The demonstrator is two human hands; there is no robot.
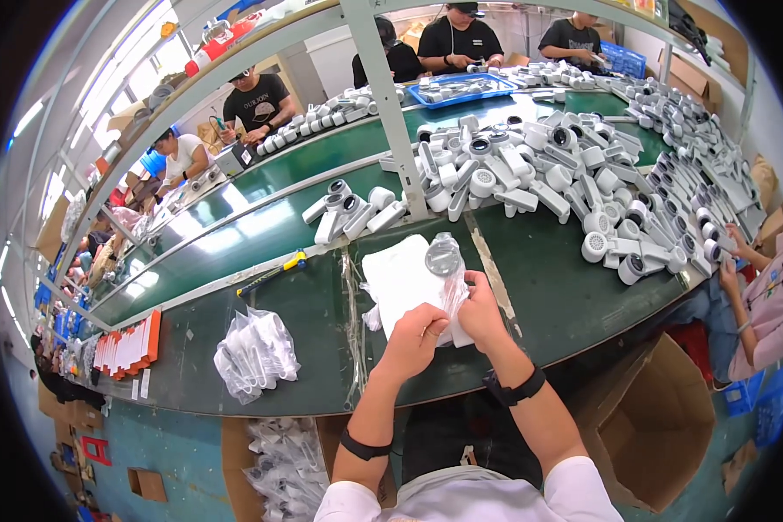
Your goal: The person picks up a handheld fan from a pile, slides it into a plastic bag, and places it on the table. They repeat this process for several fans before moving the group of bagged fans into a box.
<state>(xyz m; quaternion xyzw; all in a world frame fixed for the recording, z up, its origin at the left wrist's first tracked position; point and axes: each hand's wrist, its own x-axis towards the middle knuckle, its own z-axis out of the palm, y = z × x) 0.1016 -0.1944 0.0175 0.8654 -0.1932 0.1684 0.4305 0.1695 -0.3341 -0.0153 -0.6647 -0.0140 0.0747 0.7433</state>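
In front of me lies a stack of white sheets (398,277) on the dark green bench. A transparent plastic bag (452,289) sits over its right side, with a round, see-through disc-shaped part (443,254) at its far end. My left hand (415,341) is closed in a pinch on the bag's near edge. Beside it, my right hand (482,311) pinches the same bag with thumb and fingers. What else the bag holds is partly hidden by my hands. Left of the sheets rests a bundle of bagged white parts (257,352).
A big pile of grey-white handled parts with round heads (531,165) covers the right side, with a smaller group (352,211) ahead. A yellow-black screwdriver (272,271), orange-white boxes (129,346) and an upright post (391,113) stand around. Cartons (648,418) are below; co-workers sit opposite and right.
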